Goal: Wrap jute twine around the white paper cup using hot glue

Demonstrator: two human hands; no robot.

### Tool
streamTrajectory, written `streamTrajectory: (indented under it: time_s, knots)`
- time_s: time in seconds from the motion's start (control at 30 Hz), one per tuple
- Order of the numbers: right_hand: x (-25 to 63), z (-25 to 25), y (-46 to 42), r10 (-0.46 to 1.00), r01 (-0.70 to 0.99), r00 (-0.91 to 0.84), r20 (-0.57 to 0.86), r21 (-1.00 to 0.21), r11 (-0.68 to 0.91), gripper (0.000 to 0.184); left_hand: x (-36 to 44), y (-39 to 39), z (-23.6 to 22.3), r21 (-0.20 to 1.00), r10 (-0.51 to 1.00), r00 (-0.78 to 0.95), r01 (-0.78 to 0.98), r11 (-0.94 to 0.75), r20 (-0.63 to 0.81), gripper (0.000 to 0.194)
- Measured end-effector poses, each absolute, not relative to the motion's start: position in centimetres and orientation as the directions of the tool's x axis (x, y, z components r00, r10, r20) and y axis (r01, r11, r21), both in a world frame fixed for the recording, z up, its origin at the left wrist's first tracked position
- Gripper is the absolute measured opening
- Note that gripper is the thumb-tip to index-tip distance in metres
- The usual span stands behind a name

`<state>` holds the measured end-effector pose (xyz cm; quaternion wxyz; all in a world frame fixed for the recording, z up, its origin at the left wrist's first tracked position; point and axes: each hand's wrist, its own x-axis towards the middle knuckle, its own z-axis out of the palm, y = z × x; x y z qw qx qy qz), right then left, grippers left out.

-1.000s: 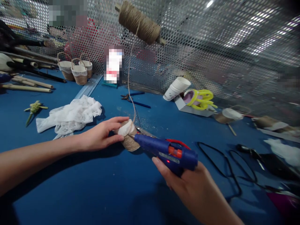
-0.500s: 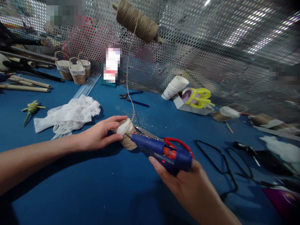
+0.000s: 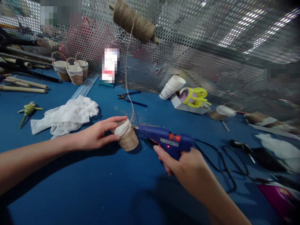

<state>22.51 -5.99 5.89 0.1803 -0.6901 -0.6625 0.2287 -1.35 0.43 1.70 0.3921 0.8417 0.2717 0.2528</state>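
My left hand (image 3: 98, 136) grips a small paper cup (image 3: 127, 139) by its rim. Brown twine covers the lower part of the cup, which lies tilted on the blue table, its upper band white. From the cup a strand of twine (image 3: 126, 72) runs up to a large spool (image 3: 133, 22) on the mesh panel. My right hand (image 3: 180, 165) is closed around the handle of a blue hot glue gun (image 3: 166, 139). Its nozzle is at the cup's right side near the rim; whether it touches cannot be told. A small red light glows on the gun.
White lace (image 3: 67, 115) lies left of the cup, with pliers (image 3: 132, 98) behind it. Small twine baskets (image 3: 75, 75) stand at the back left near a phone (image 3: 109, 65). Stacked paper cups (image 3: 172, 87) and yellow-handled scissors (image 3: 194, 95) sit back right. A black cord (image 3: 225, 162) loops at right.
The glue gun has swung from the cup's front to its right side, uncovering the twine-wrapped front. The left hand keeps its hold on the cup. The view has shifted slightly.
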Motion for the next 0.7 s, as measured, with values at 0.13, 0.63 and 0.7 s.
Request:
streamTrajectory:
  time_s: [0.13, 0.63, 0.7]
  knots:
    - [22.2, 6.0, -5.4, 0.983, 0.773, 0.058, -0.175, -0.615, -0.155, 0.032, -1.3, 0.5, 1.6, 0.804, 0.66, 0.719, 0.251, -0.539, 0.218, 0.02]
    - [21.6, 5.5, -7.4, 0.979, 0.775, -0.176, 0.103, -0.599, 0.202, 0.016, -1.0, 0.3, 1.5, 0.807, 0.703, 0.677, 0.279, -0.521, 0.22, 0.011]
    - [21.5, 5.3, -7.4, 0.971, 0.765, -0.202, 0.13, -0.598, 0.239, 0.019, -1.0, 0.3, 1.7, 0.806, 0.704, 0.677, 0.283, -0.52, 0.216, 0.01]
